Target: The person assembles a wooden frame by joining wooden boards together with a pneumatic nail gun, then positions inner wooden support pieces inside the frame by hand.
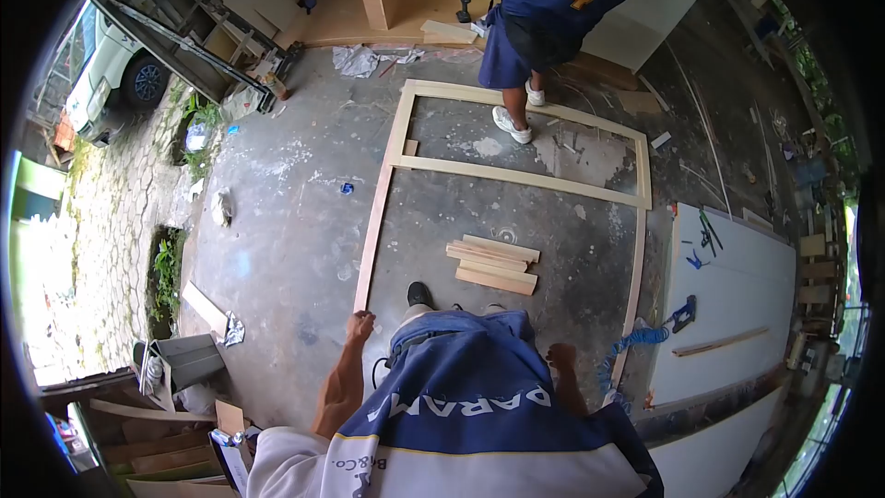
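My left hand (361,325) is held low at my left side, fingers curled closed. In the view it meets the near end of a long wooden strip (376,244); whether it grips the strip or only overlaps it, I cannot tell. My right hand (560,357) hangs by my right hip with curled fingers, and nothing shows in it. A pale wooden frame (516,176) lies ahead on the floor, with long strips running from it toward me on both sides. Between those strips, several short wood pieces (495,265) lie in a loose pile.
A co-worker (562,0) stands at the far side of the frame, one shoe inside it. On the right, a white panel (728,286) carries clamps, a wood strip and a blue air tool (683,314) with a coiled hose. A drill (464,7) stands by the cabinet.
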Demonstrator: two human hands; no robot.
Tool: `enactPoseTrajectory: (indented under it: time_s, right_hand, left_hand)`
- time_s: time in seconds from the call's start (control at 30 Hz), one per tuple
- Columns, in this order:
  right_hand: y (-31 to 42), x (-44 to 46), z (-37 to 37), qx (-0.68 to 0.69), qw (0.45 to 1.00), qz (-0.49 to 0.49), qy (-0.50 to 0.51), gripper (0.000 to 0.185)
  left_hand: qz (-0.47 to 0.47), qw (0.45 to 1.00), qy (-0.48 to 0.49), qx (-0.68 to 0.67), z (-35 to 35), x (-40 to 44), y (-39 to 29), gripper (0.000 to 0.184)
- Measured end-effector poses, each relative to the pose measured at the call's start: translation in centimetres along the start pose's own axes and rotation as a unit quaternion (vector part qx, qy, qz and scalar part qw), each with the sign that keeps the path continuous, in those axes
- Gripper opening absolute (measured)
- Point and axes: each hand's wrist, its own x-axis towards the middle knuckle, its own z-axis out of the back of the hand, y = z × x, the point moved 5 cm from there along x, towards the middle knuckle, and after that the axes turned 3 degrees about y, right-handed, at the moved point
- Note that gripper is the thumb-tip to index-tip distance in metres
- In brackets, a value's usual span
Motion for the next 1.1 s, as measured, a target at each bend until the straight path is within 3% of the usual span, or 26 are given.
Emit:
enactPoseTrajectory:
  time_s: [0.07,0.13,0.2,0.23,0.27,0.3,0.37,0.47,0.53,0.6,0.7,0.73,0.77,0.8,0.83,0.87,0.93,0.97,1.03,1.1]
  right_hand:
    - [1.8,-2.0,-2.8,-0.053,0.997,0.063,-0.007,0.017]
    - [3.0,-3.4,-6.0,-0.144,0.975,0.170,-0.017,0.018]
    - [4.5,-4.9,-9.4,-0.363,0.881,0.298,-0.065,0.019]
    - [5.0,-5.8,-11.0,-0.514,0.801,0.284,-0.114,0.020]
    - [4.0,-5.3,-11.8,-0.398,0.868,0.251,-0.158,0.020]
    - [3.4,-4.9,-13.0,-0.397,0.870,0.245,-0.162,0.020]
    - [1.7,-4.8,-14.0,-0.270,0.899,0.238,-0.249,0.022]
    - [2.5,-6.8,-14.7,-0.429,0.879,0.166,-0.124,0.021]
    - [2.8,-7.0,-15.0,-0.471,0.863,0.157,-0.096,0.021]
    - [2.9,-7.1,-15.2,-0.515,0.834,0.176,-0.089,0.018]
    - [5.4,-8.5,-14.6,-0.490,0.839,0.224,-0.070,0.016]
    - [7.0,-9.5,-14.2,-0.462,0.861,0.210,-0.035,0.015]
    - [7.3,-9.1,-14.1,-0.429,0.869,0.239,-0.063,0.017]
    - [9.1,-9.9,-13.4,-0.246,0.952,0.158,-0.092,0.020]
    - [9.8,-11.2,-13.0,-0.051,0.990,0.070,-0.113,0.023]
    - [10.0,-10.9,-13.3,-0.050,0.990,0.072,-0.114,0.023]
    - [10.7,-9.8,-13.8,-0.106,0.955,0.220,-0.166,0.029]
    - [10.6,-9.3,-13.8,-0.105,0.956,0.219,-0.163,0.029]
    - [10.5,-8.3,-14.3,-0.140,0.973,0.148,-0.105,0.028]
    - [10.6,-8.4,-14.4,-0.129,0.976,0.140,-0.102,0.028]
  left_hand:
    - [-0.078,0.995,-0.026,0.063,2.5,6.5,-0.5,0.042]
    - [-0.130,0.983,0.012,0.127,4.1,9.2,-5.4,0.048]
    - [-0.157,0.979,0.020,0.131,4.7,11.2,-9.3,0.050]
    - [-0.174,0.974,0.039,0.138,4.7,11.6,-11.7,0.051]
    - [-0.179,0.972,0.046,0.142,4.3,12.5,-13.2,0.051]
    - [-0.208,0.967,0.050,0.137,3.8,13.1,-14.2,0.051]
    - [-0.230,0.962,0.060,0.136,2.5,13.6,-16.4,0.050]
    - [-0.192,0.969,0.124,0.092,0.1,10.0,-15.6,0.044]
    - [-0.166,0.973,0.139,0.086,-1.3,10.6,-15.1,0.041]
    - [-0.173,0.966,0.157,0.110,-2.9,11.5,-9.6,0.036]
    - [-0.194,0.948,0.174,0.182,-2.5,11.1,-6.8,0.033]
    - [-0.192,0.936,0.194,0.221,-1.8,9.6,-4.3,0.032]
    - [-0.180,0.936,0.202,0.226,-0.7,8.3,-1.4,0.032]
    - [-0.202,0.928,0.199,0.241,-0.2,9.7,-0.7,0.033]
    - [-0.223,0.920,0.195,0.255,0.0,10.6,-0.8,0.034]
    - [-0.121,0.931,0.222,0.265,1.0,9.4,-2.1,0.034]
    - [-0.132,0.946,0.193,0.224,1.8,10.9,-1.7,0.034]
    - [-0.137,0.959,0.167,0.184,2.6,11.3,-1.0,0.034]
    - [-0.040,0.977,0.132,0.161,3.6,10.9,-2.8,0.040]
    - [-0.072,0.975,0.131,0.166,3.8,10.4,-5.3,0.040]
